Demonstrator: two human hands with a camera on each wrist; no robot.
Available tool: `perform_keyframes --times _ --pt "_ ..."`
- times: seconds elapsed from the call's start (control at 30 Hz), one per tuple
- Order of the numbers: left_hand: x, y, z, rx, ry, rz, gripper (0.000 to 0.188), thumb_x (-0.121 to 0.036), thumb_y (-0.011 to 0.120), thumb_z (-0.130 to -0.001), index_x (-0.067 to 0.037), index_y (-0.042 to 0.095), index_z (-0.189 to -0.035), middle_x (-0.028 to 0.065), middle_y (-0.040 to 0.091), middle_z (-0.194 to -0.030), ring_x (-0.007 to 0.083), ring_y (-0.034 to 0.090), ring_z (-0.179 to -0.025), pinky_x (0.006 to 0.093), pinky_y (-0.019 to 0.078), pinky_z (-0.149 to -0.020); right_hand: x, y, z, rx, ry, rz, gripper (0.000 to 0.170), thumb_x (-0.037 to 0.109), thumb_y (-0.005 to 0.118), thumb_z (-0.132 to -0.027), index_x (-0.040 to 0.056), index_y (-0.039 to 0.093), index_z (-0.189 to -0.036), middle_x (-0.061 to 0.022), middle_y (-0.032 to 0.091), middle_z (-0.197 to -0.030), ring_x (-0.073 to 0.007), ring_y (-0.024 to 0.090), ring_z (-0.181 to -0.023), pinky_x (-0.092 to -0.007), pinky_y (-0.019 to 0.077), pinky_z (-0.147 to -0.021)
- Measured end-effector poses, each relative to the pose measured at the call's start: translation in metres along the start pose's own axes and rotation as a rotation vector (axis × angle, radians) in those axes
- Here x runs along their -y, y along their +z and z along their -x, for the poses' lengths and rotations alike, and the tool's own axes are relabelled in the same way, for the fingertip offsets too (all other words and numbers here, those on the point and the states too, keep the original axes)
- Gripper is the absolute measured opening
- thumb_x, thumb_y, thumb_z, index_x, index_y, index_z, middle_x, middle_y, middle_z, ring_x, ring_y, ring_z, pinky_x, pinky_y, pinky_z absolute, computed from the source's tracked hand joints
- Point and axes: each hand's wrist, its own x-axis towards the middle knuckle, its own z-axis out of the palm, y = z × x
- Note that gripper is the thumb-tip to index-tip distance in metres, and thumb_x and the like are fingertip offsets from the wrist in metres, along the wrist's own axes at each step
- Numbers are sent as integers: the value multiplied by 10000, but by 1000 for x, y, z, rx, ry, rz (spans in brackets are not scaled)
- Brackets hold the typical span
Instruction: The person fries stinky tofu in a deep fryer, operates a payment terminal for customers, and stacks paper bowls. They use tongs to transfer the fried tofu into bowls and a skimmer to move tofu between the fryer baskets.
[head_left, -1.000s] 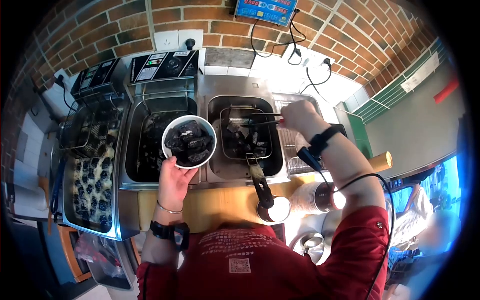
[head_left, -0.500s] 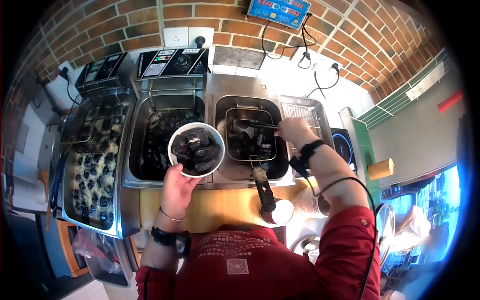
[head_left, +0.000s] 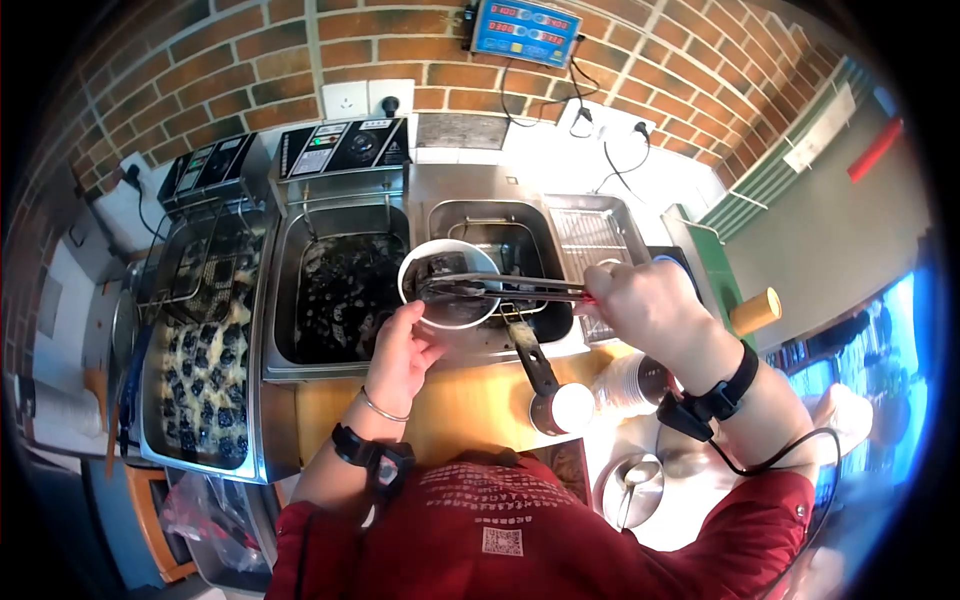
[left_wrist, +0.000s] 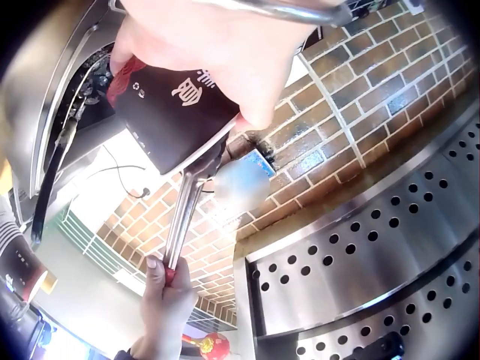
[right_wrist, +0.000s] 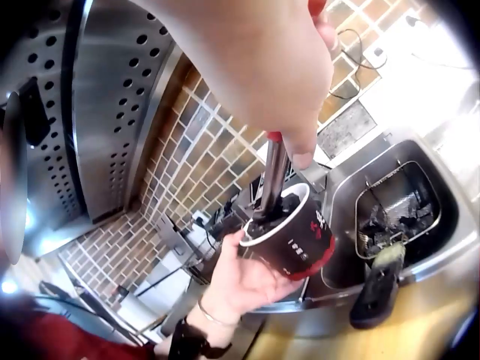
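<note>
A: Where to look for the printed paper cup (right_wrist: 296, 244)?

B: Just left of the fry basket (right_wrist: 358, 225) and partly over its near-left edge in the head view. Held up in the left hand (head_left: 395, 355), with black fried chunks (right_wrist: 287, 204) inside.

A: Gripped how?

B: Thumb up the wall near the rim, fingers curled under and around the base. A decent hold, by the look of it.

A: Heavy?

B: Probably light, with a little weight low down from the chunks. Stiff enough at the rolled rim and base, likely softer at mid-wall. Best taken low, with the base cradled; squeeze the middle and risk buckling it. Possibly slick too, if greasy outside, though impossible to tell from here.

A: And the right hand (head_left: 650, 305)?

B: Closed around the metal tongs (right_wrist: 274, 176), at the red-tipped end. Also left of the fry basket at the working end, dipped into the cup's mouth. Can't tell whether pinching a chunk: tips too hidden among dark pieces.

A: Any feel for those chunks?

B: Likely crisp and craggy outside, perhaps soft within, so prone to crack or shed crumbs under a hard pinch. Better taken across the broad middle, lightly. Oily too, most likely, so liable to slip from smooth metal.

A: Any more nearby?

B: Yes, some inside the fry basket. Also a stack of paper cups (head_left: 622, 385), to the right of the basket and nearer the body.
</note>
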Motion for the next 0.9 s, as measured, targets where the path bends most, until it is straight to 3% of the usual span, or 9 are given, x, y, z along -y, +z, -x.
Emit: perform_keyframes --times 0.13,0.23,0.37,0.47,0.53,0.7,0.8,0.9 --pt "2 8 3 38 -105 -95 207 -288 626 -862 -84 624 -892 9 628 -797 126 602 -712 310 523 -669 20 -9 19 53 -18 -43 187 248 577 -885 65 563 -847 -59 620 -643 -221 656 -626 -322 503 -518" --pt "6 15 10 80 -95 -179 252 -305 613 -870 -54 637 -875 17 629 -735 115 601 -614 272 535 -584 30 -18 35 64 -41 -57 126 118 626 -779 35 572 -858 -64 639 -685 -226 673 -674 -320 529 -565" --pt "13 18 21 139 -111 -289 257 -307 614 -865 -54 642 -893 21 644 -760 110 614 -630 262 532 -576 37 -28 52 189 -60 46 131 89 609 -769 18 570 -871 -71 656 -726 -237 675 -670 -318 535 -579" --pt "21 19 26 171 -144 -374 249 -306 619 -854 -61 644 -895 21 654 -777 104 621 -635 256 531 -571 39 -35 72 162 -34 6 129 109 598 -791 20 570 -880 -68 655 -727 -238 676 -676 -324 537 -586" --pt "25 22 32 274 -106 -462 351 -343 611 -859 -39 597 -1034 75 674 -911 186 673 -758 286 551 -616 34 -34 92 69 -10 6 147 178 607 -815 54 574 -886 -57 653 -725 -215 669 -657 -321 529 -568" --pt "49 48 56 401 -116 -432 442 -367 566 -867 -42 569 -1166 102 662 -1062 205 667 -893 348 556 -773 40 -63 171 -60 122 198 207 282 593 -841 84 529 -843 -48 574 -674 -211 631 -577 -336 489 -488" --pt "72 76 86 478 -160 -330 316 -287 583 -866 -55 605 -1080 75 676 -988 167 669 -865 345 570 -767 53 -84 227 -15 267 208 175 220 600 -813 56 548 -847 -51 607 -649 -213 655 -590 -332 490 -476" --pt "95 93 112 513 -190 -258 387 -298 574 -874 -36 556 -1158 115 640 -1089 226 651 -963 387 582 -808 58 -89 290 -32 401 232 184 231 619 -782 77 565 -866 -52 602 -624 -220 643 -554 -340 486 -456"
